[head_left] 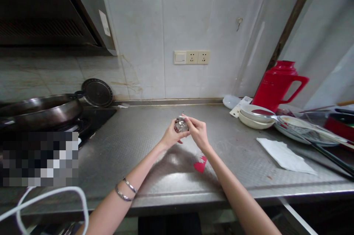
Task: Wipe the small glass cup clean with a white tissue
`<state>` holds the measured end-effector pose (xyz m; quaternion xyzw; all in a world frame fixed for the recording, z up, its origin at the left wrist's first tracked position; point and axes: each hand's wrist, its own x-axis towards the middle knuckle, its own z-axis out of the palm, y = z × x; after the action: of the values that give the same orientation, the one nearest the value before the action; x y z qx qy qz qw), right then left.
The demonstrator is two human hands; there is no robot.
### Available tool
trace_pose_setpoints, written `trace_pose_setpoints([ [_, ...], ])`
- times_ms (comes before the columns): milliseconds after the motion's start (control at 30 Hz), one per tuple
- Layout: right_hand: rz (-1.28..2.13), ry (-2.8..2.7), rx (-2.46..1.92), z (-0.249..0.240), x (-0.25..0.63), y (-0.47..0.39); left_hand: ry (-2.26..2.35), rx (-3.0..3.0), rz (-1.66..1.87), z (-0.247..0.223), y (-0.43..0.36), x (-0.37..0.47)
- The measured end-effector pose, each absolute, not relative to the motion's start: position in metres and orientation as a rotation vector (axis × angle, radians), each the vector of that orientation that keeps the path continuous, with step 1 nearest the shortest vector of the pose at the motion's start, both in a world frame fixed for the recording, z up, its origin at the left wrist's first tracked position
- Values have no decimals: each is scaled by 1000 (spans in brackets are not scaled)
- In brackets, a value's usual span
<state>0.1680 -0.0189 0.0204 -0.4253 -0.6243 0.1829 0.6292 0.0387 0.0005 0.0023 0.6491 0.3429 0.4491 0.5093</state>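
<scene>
Both hands meet over the middle of the metal counter point(138, 146), closed around a small, round, shiny silver object point(181, 125) with a dark pattern on its face. I cannot make out its exact kind. My left hand point(170, 136) cups it from the left and below. From the right, the fingers of my right hand point(198, 131) pinch its edge near the top. A torn piece of red paper or foil point(200, 165) lies on the counter just below my right hand.
A large pan point(41, 111) sits on the stove at left, with a dark round lid point(97, 93) leaning behind. On the right stand a red thermos jug point(276, 86), stacked bowls point(256, 120), plates and a white napkin point(286, 157). A white cable point(52, 192) loops at lower left.
</scene>
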Motion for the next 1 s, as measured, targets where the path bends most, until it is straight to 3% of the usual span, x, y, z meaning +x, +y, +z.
trace_pose_setpoints([
  [433,340,-1437,-959,23,165,-29,823,1222,901,13,-15,43],
  [833,-322,-2007,-684,13,164,-29,704,837,721,22,-11,36],
  [1000,-509,-2178,-581,14,166,-36,675,753,804,22,-10,34],
])
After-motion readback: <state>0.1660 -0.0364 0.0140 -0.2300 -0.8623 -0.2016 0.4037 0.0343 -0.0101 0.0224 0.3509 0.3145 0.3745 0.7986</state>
